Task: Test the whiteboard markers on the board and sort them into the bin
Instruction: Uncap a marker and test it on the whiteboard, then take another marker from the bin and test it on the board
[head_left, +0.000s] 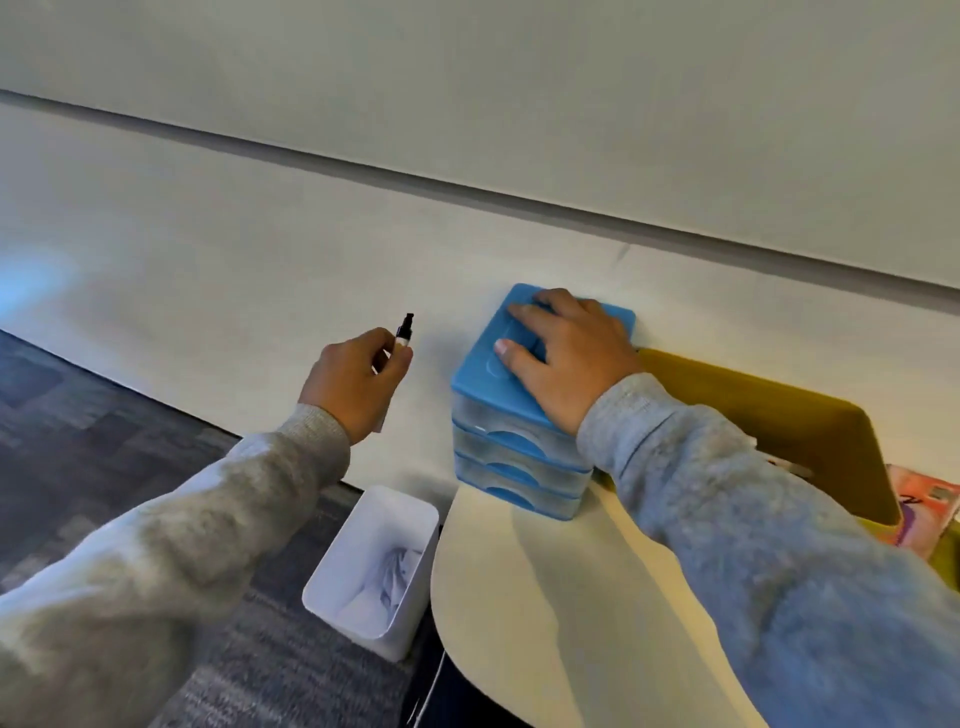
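Note:
My left hand (353, 382) grips a whiteboard marker (404, 332) with its black tip uncapped and pointing up, close to the white wall surface. My right hand (563, 358) rests flat, fingers spread, on top of a blue three-drawer organiser (498, 415) that stands at the back of a cream table. All the drawers look closed. The whiteboard (519, 78) fills the upper part of the view, above a dark edge line. A white bin (374, 566) stands on the floor below my left hand, with crumpled paper inside.
The cream table (545, 613) with a curved edge lies under my right arm. A mustard-yellow panel (779, 426) stands to the right of the organiser, with a colourful item (924, 504) beyond it. Grey patterned carpet (104, 415) covers the floor at left.

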